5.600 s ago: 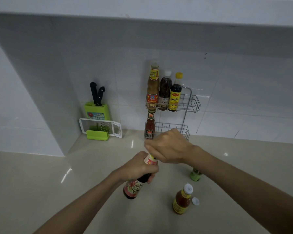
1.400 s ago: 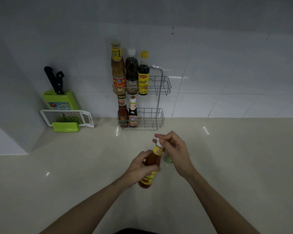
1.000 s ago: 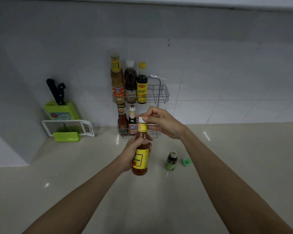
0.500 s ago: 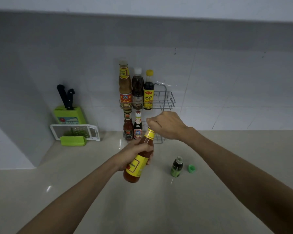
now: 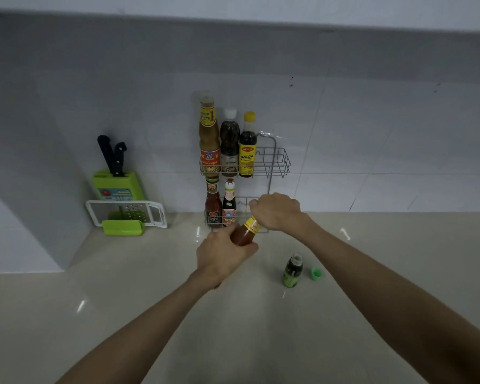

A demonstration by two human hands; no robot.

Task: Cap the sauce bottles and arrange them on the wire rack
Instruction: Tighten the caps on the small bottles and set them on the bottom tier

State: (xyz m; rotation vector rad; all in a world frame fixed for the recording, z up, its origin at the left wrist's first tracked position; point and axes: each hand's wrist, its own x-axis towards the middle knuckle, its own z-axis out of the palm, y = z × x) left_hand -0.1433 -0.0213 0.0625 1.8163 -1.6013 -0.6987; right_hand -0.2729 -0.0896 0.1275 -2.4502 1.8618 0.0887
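Observation:
My left hand [image 5: 223, 254] grips the body of a red sauce bottle [image 5: 244, 234] with a yellow neck band, tilted toward the wall. My right hand [image 5: 275, 210] is closed over the bottle's top, hiding the cap. Just behind them stands the two-tier wire rack [image 5: 277, 162]. Its upper shelf holds three tall bottles [image 5: 229, 145] at the left. Two smaller capped bottles [image 5: 222, 209] stand on the lower shelf. A small green bottle [image 5: 292, 271] stands uncapped on the counter, with its green cap [image 5: 316, 273] lying beside it on the right.
A green knife block [image 5: 118, 184] with two black-handled knives stands at the back left, with a white and green grater [image 5: 125, 214] leaning in front. The beige counter [image 5: 150, 300] meets a white tiled wall. A white wall corner juts out at the left.
The red bottle has moved forward toward the rack's lower shelf and tilted further. My right hand stays closed over its top. The green bottle and cap have not moved.

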